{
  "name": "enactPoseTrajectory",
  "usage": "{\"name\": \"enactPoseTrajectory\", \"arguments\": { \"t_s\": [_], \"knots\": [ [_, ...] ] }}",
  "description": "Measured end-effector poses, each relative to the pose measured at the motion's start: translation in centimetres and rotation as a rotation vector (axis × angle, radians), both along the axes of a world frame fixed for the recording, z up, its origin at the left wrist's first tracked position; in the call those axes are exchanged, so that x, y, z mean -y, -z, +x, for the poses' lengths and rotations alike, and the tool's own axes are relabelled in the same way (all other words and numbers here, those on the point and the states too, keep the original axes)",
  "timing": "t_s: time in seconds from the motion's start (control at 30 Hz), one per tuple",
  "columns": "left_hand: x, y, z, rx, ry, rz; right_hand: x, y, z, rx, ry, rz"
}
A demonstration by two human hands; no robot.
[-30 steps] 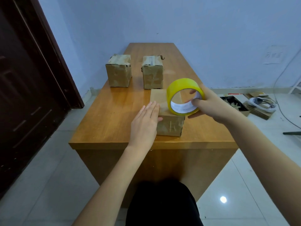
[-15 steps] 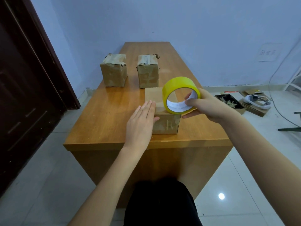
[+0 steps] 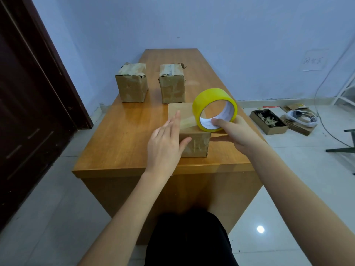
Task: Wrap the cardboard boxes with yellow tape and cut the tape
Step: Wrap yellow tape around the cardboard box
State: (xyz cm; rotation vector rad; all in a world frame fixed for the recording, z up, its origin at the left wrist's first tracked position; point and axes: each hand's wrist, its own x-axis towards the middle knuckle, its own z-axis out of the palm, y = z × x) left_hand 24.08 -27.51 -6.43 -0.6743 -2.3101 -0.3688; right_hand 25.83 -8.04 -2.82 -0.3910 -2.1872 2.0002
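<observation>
On near box [image 3: 194, 143]: left hand [image 3: 165, 144] flat, fingers straight; right hand [image 3: 233, 131] grips tape roll [image 3: 213, 104]; a strip seemingly spans between.

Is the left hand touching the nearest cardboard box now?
Touching. The head view shows the left hand laid flat against the left side of the nearest cardboard box, its thumb lying across the front face with no gap.
</observation>
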Motion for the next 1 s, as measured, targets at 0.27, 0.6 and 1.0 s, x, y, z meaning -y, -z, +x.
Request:
{"name": "enactPoseTrajectory", "arguments": {
  "t_s": [0.27, 0.6, 1.0],
  "knots": [
    [-1.9, -0.7, -0.3, -0.062, 0.002, -0.137, 0.1, -0.3, -0.3, -0.024, -0.007, 0.097],
    [-1.3, -0.7, -0.1, 0.051, 0.100, -0.095, 0.1, -3.0, 1.2, -0.016, -0.146, -0.049],
    [-1.4, -0.5, -0.4, 0.040, 0.098, -0.115, 0.8, -0.2, 1.4, -0.023, 0.032, -0.176]
  ]
}}
